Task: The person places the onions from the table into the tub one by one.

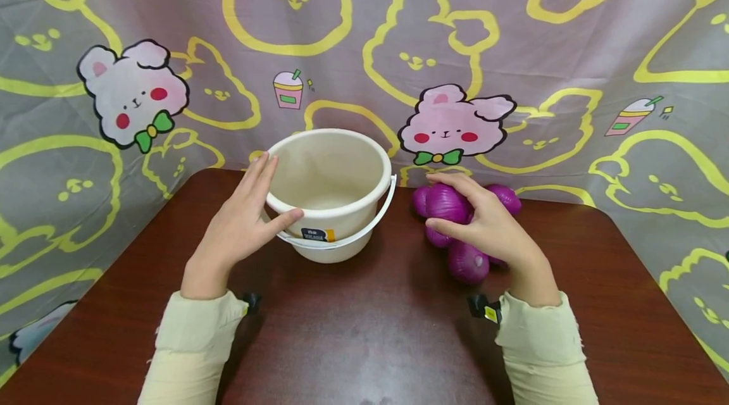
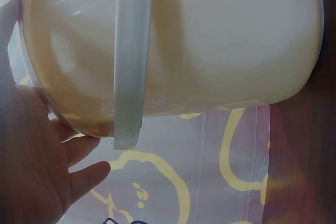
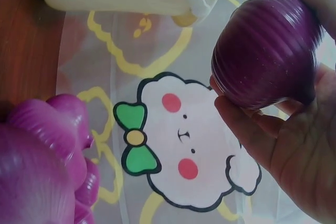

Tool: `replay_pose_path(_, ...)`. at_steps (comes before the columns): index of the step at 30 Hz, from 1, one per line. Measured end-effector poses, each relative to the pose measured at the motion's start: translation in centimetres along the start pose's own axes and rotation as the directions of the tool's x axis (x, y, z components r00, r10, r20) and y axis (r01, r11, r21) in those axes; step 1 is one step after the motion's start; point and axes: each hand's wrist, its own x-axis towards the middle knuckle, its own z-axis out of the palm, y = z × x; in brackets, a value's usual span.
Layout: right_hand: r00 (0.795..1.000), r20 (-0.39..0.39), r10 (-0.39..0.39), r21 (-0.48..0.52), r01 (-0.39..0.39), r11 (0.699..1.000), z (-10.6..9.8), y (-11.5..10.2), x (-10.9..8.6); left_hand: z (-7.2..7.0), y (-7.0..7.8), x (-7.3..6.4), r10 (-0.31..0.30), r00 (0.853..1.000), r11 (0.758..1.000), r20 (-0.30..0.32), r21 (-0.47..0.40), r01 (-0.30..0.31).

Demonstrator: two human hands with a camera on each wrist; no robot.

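Observation:
A cream plastic bucket [image 1: 327,171] with a white handle [image 1: 387,202] and a dark label stands upright on the table. My left hand [image 1: 236,215] rests against the left side of its rim, fingers and thumb spread and fairly straight. In the left wrist view, that hand [image 2: 39,145] lies along the rim. My right hand [image 1: 490,221] holds a purple onion [image 3: 268,51] between thumb and fingers, raised above other purple onions [image 1: 468,262]. The right wrist view shows the fingers [image 3: 252,135] under the held onion.
Several more onions [image 3: 42,166] lie in a cluster right of the bucket. The dark brown table [image 1: 364,329] extends in front of both. A patterned cloth [image 1: 353,25] hangs behind the table and along its sides.

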Motion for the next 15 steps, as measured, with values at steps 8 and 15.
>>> replay_pose_path(8, 1.0, 0.019, -0.016, 0.011, 0.016, 1.0, 0.3, -1.2, 0.6, 0.0, 0.1, 0.1, -0.01, 1.0, 1.0, 0.005, -0.008, 0.01)
replay_pose_path(15, 0.997, 0.031, -0.073, 0.008, 0.072, 0.997, 0.5, -2.2, 1.1, 0.1, 0.0, 0.0, -0.004, 1.0, 1.0, 0.002, -0.005, 0.004)
